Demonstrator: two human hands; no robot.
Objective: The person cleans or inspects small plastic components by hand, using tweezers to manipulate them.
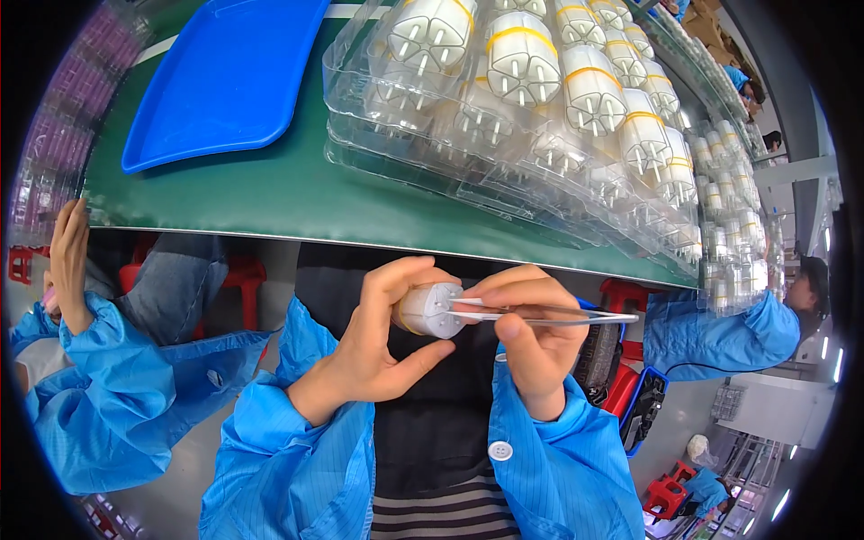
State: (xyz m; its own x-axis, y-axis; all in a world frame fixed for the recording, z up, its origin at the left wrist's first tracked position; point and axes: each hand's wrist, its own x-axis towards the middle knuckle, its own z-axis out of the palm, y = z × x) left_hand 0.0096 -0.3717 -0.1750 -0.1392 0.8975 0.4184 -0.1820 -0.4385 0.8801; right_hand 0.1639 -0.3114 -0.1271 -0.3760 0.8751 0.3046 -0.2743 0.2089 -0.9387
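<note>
My left hand [382,337] is wrapped round a white cylindrical part [429,311] with a yellow band, its segmented end face turned to the right. In my right hand [531,328] is a pair of metal tweezers [576,316], pinched between thumb and fingers. The tips of the tweezers reach the end face of the part, by a small white pin there. Both hands are over my lap, just in front of the table's edge. Similar white cylinders [523,65] with yellow bands and protruding white pins fill stacked clear plastic trays [387,148] beyond my hands.
A blue tray [216,99] lies on the green tabletop [270,193] at the far left. Co-workers in blue sleeves [108,387] sit on both sides, one hand resting by the table's left end. Red stools [243,283] and blue bins [643,409] stand below table height.
</note>
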